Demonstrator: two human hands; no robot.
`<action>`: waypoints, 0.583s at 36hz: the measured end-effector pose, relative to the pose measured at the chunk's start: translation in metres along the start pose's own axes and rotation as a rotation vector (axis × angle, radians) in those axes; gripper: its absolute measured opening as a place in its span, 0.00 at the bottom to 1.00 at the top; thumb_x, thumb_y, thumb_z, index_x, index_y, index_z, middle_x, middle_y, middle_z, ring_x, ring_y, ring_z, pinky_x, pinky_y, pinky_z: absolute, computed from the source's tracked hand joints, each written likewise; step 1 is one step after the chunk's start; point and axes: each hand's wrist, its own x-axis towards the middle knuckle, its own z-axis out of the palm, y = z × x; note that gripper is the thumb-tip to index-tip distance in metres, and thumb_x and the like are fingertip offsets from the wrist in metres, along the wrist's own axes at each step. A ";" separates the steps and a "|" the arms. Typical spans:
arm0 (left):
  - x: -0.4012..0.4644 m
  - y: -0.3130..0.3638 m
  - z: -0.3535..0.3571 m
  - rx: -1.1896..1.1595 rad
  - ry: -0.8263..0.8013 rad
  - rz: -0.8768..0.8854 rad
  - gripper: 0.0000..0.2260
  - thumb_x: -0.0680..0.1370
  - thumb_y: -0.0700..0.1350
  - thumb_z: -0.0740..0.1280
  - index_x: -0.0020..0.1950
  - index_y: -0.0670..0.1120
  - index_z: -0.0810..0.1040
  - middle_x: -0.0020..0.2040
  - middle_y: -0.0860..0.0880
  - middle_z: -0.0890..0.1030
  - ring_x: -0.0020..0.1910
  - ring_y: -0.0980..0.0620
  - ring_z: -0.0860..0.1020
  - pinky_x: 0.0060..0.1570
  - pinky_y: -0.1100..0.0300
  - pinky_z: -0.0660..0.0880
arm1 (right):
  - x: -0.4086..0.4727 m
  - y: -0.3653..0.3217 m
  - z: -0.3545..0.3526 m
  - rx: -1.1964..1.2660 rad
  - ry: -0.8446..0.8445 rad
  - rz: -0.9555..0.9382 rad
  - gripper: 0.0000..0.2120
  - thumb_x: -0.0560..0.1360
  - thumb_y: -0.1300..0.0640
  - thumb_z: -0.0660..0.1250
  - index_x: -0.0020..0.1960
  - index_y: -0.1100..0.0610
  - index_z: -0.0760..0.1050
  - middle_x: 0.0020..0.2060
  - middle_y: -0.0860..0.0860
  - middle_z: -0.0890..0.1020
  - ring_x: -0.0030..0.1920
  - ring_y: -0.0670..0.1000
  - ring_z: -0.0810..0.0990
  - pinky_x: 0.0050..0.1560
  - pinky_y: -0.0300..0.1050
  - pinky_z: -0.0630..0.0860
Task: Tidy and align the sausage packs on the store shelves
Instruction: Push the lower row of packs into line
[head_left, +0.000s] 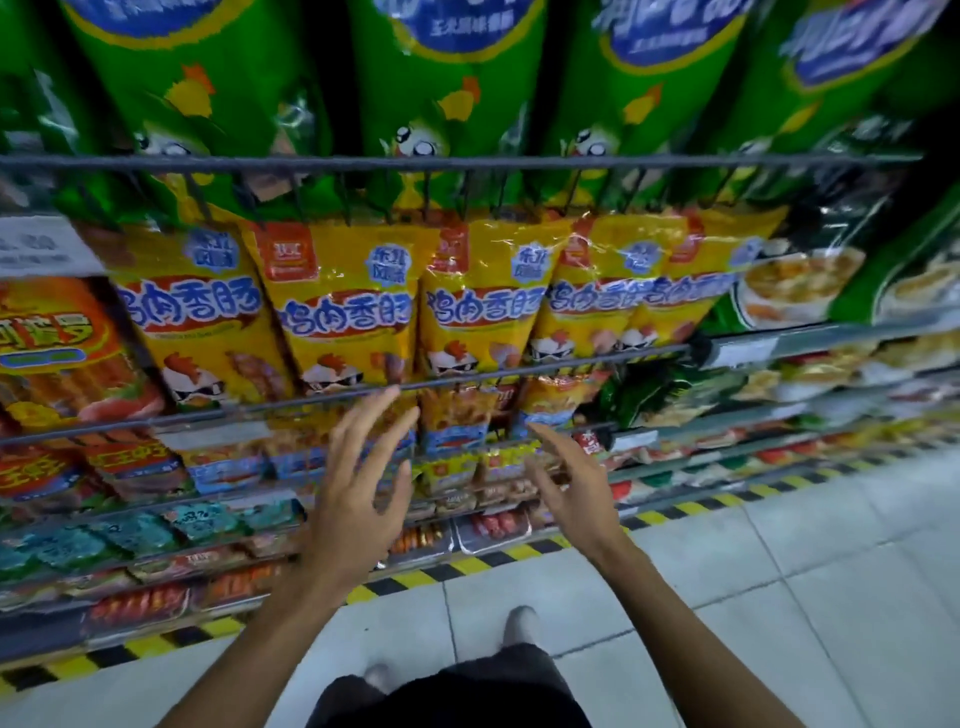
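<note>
A: Hands first. What are they doing?

B: Both are raised in front of the shelves and hold nothing. The left hand (358, 483) has its fingers spread wide, the tips near the rail (291, 402) under the yellow packs (343, 306). The right hand (569, 480) is loose too, fingers relaxed and slightly bent, reaching toward the lower packs (457, 415) on the shelf below.

A: Touching anything?

B: I cannot tell for sure. The left fingertips overlap the rail, but contact is unclear.

A: Where do the sausage packs stand?

B: The yellow packs stand in a row behind the rail, on the middle shelf. Three on the left face forward fairly evenly. The two on the right lean and overlap each other. Green packs (447, 88) hang above, roughly in line.

A: So how far along is it?

B: I judge it partly done at best. The upper green row looks neat enough. The right end of the yellow row wants straightening, and the small packs below look jumbled, though blur hides detail there.

A: What is left, then?

B: Likely squaring those leaning yellow ones, then the lower shelves.
</note>
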 end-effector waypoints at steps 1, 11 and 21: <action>-0.002 0.007 0.012 -0.056 -0.065 -0.022 0.22 0.82 0.40 0.65 0.77 0.47 0.70 0.79 0.50 0.66 0.79 0.51 0.62 0.78 0.57 0.58 | -0.001 0.013 -0.007 0.030 0.024 0.050 0.22 0.83 0.59 0.67 0.75 0.46 0.70 0.70 0.43 0.77 0.68 0.45 0.76 0.63 0.47 0.77; 0.033 0.036 0.150 -0.299 -0.512 -0.567 0.27 0.82 0.46 0.69 0.79 0.58 0.64 0.71 0.59 0.73 0.63 0.65 0.74 0.63 0.58 0.77 | 0.035 0.112 -0.060 0.070 -0.120 0.229 0.25 0.82 0.59 0.67 0.78 0.55 0.66 0.62 0.39 0.77 0.65 0.42 0.76 0.67 0.52 0.75; 0.065 0.018 0.224 -0.259 -0.465 -0.983 0.39 0.79 0.44 0.73 0.84 0.46 0.53 0.79 0.43 0.67 0.73 0.43 0.71 0.69 0.47 0.74 | 0.094 0.156 -0.054 0.119 -0.326 0.267 0.28 0.80 0.58 0.70 0.76 0.62 0.65 0.63 0.57 0.79 0.62 0.54 0.78 0.63 0.48 0.77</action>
